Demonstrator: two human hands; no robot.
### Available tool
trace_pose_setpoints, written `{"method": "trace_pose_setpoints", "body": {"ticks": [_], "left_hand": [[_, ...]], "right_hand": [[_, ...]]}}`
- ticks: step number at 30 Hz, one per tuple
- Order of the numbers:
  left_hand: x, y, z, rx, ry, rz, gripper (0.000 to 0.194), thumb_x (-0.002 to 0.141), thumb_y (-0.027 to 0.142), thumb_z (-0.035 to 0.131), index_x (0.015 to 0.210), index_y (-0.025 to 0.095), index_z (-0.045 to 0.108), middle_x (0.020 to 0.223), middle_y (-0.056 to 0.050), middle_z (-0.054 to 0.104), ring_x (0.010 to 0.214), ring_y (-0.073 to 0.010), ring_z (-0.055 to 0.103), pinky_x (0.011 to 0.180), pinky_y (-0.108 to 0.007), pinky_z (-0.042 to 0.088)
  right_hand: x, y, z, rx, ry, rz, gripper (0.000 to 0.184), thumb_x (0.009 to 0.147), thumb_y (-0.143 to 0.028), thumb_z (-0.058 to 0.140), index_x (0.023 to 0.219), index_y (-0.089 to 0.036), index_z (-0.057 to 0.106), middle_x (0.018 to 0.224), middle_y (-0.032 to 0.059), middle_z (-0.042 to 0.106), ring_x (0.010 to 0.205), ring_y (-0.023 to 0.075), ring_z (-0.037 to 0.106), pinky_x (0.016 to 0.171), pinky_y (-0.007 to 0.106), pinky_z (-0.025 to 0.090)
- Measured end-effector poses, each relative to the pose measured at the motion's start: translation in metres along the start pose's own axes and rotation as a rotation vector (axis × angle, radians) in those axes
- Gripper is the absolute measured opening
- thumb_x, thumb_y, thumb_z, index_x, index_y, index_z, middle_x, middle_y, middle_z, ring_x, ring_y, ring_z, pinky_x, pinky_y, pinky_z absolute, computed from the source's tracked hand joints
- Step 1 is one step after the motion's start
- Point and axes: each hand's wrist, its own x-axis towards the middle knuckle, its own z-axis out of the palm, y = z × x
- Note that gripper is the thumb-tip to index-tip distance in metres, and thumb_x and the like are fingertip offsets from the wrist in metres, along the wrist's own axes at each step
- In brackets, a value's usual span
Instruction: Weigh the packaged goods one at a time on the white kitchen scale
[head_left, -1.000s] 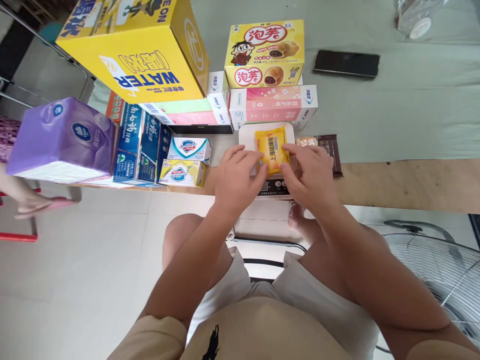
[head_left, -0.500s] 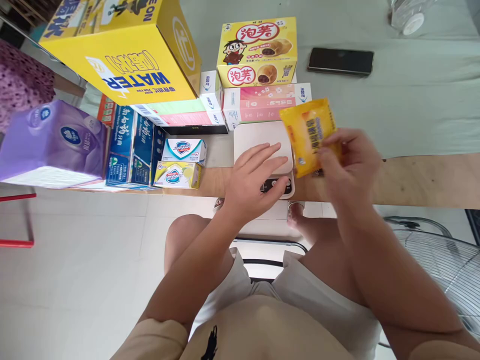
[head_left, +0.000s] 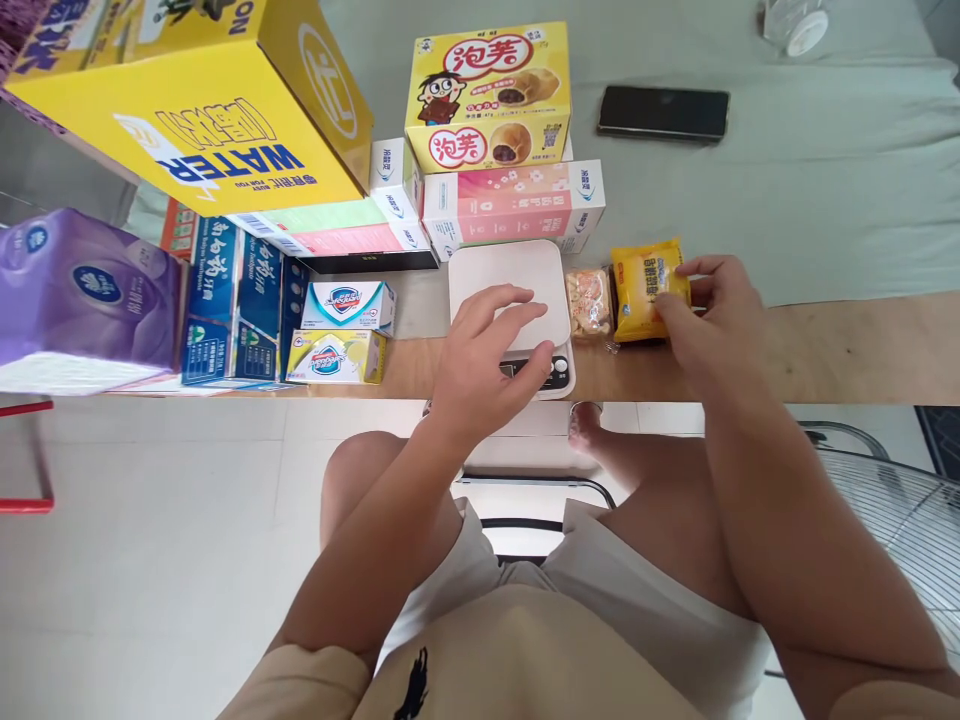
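Observation:
My right hand (head_left: 712,310) pinches the right edge of a yellow soap packet (head_left: 641,290), which lies at the table's wooden front edge. Close against the packet's left side is a clear-wrapped snack (head_left: 590,303) that looks like nuts. Left of that stands a white kitchen scale (head_left: 510,262) with nothing on its plate except what my hand may hide. My left hand (head_left: 491,360) is open, fingers spread over the scale's lower left part, partly covering its display. Whether the left fingers touch the scale I cannot tell.
Soap boxes (head_left: 337,357), toothpaste boxes (head_left: 232,300) and a purple tissue pack (head_left: 90,290) line the left side. Behind them is a large yellow carton (head_left: 195,130). Pink boxes (head_left: 514,207), a puff snack box (head_left: 487,95) and a phone (head_left: 664,112) lie farther back.
My right hand has lowered the soap packet from above the scale's right side to the table, uncovering the wrapped snack. My left hand stays over the scale. The view has shifted slightly.

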Motion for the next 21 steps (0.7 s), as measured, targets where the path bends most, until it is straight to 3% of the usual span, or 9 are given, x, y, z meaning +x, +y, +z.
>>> {"method": "trace_pose_setpoints", "body": {"ticks": [3, 7, 10, 12, 15, 18, 21], "left_hand": [[0.0, 0.0, -0.001, -0.02, 0.026, 0.016, 0.024, 0.1, 0.025, 0.061, 0.121, 0.017, 0.071, 0.127, -0.014, 0.073, 0.124, -0.0237, 0.069, 0.11, -0.04, 0.057], [0.0, 0.001, -0.003, 0.018, 0.021, -0.007, 0.024, 0.1, 0.027, 0.06, 0.12, 0.019, 0.071, 0.126, -0.013, 0.074, 0.122, -0.023, 0.07, 0.108, -0.039, 0.058], [-0.001, 0.001, -0.004, 0.055, 0.013, -0.063, 0.024, 0.099, 0.028, 0.06, 0.119, 0.021, 0.071, 0.126, -0.011, 0.073, 0.123, -0.0233, 0.07, 0.11, -0.04, 0.057], [-0.001, -0.001, -0.007, 0.075, 0.041, -0.175, 0.024, 0.097, 0.028, 0.061, 0.118, 0.02, 0.071, 0.13, -0.013, 0.069, 0.127, -0.0255, 0.067, 0.113, -0.042, 0.055], [0.002, -0.008, -0.013, 0.085, 0.096, -0.452, 0.033, 0.093, 0.032, 0.067, 0.124, 0.021, 0.068, 0.142, -0.016, 0.059, 0.139, -0.0312, 0.059, 0.118, -0.048, 0.052], [0.004, -0.02, -0.02, 0.029, 0.062, -0.674, 0.05, 0.092, 0.036, 0.068, 0.14, 0.024, 0.059, 0.152, -0.015, 0.056, 0.149, -0.0327, 0.052, 0.125, -0.052, 0.046], [0.002, -0.034, -0.023, -0.083, 0.004, -0.786, 0.059, 0.093, 0.037, 0.067, 0.149, 0.028, 0.052, 0.158, -0.013, 0.056, 0.153, -0.034, 0.05, 0.128, -0.056, 0.042]], "right_hand": [[0.002, -0.006, -0.002, -0.064, 0.002, 0.115, 0.044, 0.076, -0.027, 0.065, 0.12, -0.035, 0.063, 0.092, -0.001, 0.067, 0.08, 0.0214, 0.064, 0.078, 0.043, 0.051], [0.002, -0.008, -0.003, -0.073, -0.043, 0.123, 0.045, 0.076, -0.026, 0.062, 0.12, -0.034, 0.063, 0.095, 0.0003, 0.067, 0.083, 0.022, 0.065, 0.079, 0.045, 0.055], [0.002, -0.006, -0.002, -0.077, -0.044, 0.1, 0.045, 0.078, -0.027, 0.061, 0.122, -0.033, 0.06, 0.105, 0.0015, 0.068, 0.093, 0.0225, 0.068, 0.089, 0.049, 0.059], [0.001, -0.004, 0.0, -0.065, -0.034, 0.087, 0.046, 0.08, -0.029, 0.059, 0.126, -0.032, 0.058, 0.121, 0.0038, 0.068, 0.107, 0.0233, 0.069, 0.097, 0.051, 0.059], [0.0, -0.004, 0.001, -0.063, -0.028, 0.088, 0.047, 0.083, -0.03, 0.058, 0.13, -0.034, 0.054, 0.143, 0.0054, 0.063, 0.125, 0.0253, 0.067, 0.106, 0.053, 0.058], [-0.001, -0.005, 0.0, -0.092, -0.077, 0.076, 0.05, 0.087, -0.031, 0.057, 0.136, -0.038, 0.052, 0.152, 0.0026, 0.059, 0.131, 0.0281, 0.065, 0.11, 0.058, 0.056], [-0.003, -0.011, -0.001, -0.139, -0.1, 0.065, 0.056, 0.087, -0.03, 0.057, 0.143, -0.039, 0.051, 0.158, 0.0027, 0.055, 0.136, 0.0311, 0.062, 0.118, 0.065, 0.05]]}}
